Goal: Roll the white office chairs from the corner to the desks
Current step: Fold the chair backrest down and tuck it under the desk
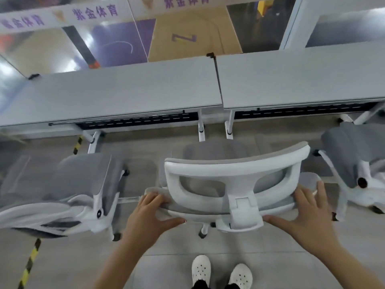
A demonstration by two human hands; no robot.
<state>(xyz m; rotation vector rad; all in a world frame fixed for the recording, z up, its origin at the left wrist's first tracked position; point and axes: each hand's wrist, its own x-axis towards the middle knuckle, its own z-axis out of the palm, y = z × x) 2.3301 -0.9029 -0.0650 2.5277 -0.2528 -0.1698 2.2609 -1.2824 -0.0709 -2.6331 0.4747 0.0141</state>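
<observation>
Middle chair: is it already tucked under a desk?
No, the middle chair stands short of the desks, both hands on its backrest.

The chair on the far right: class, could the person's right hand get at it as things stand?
Probably yes. The right hand rests on the middle chair backrest, and only bare floor lies between it and the right chair. It would have to let go first.
</observation>
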